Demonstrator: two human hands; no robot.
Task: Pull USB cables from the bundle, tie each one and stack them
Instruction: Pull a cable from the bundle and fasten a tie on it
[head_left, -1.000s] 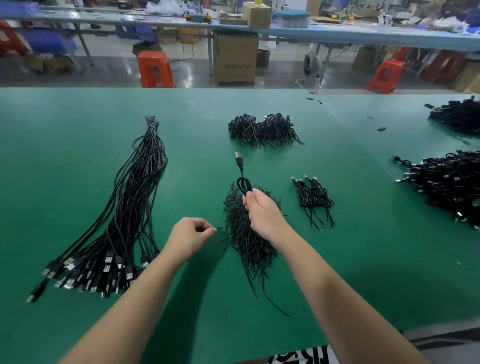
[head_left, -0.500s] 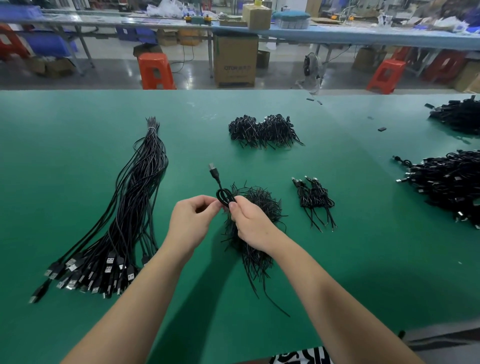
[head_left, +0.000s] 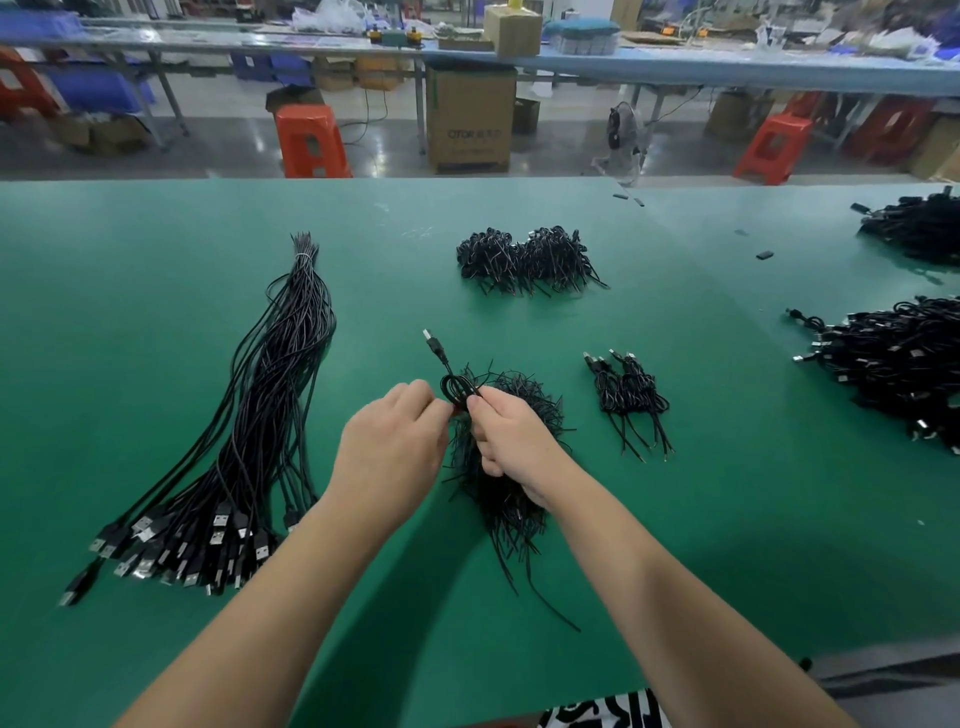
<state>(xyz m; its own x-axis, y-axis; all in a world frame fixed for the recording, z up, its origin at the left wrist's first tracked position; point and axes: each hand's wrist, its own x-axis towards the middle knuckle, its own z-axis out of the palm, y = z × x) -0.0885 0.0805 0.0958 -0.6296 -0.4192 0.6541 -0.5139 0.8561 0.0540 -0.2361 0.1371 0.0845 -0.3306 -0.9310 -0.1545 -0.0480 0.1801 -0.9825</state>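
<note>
A coiled black USB cable (head_left: 451, 382) is held above the green table (head_left: 156, 312), its plug pointing up and away. My right hand (head_left: 511, 439) pinches the coil, and my left hand (head_left: 395, 441) pinches it from the left side. Under my hands lies a heap of thin black twist ties (head_left: 511, 499). The long bundle of straight USB cables (head_left: 244, 431) lies to the left, plugs toward me. A small stack of tied cables (head_left: 628, 397) lies to the right of my hands.
A larger heap of tied cables (head_left: 530, 257) sits further back at centre. Big piles of black cables (head_left: 904, 364) cover the right edge. Beyond the table stand orange stools (head_left: 309, 140) and a cardboard box (head_left: 470, 122).
My left hand rose from the table and joined my right hand at the coil. The coil moved left and nearer to me.
</note>
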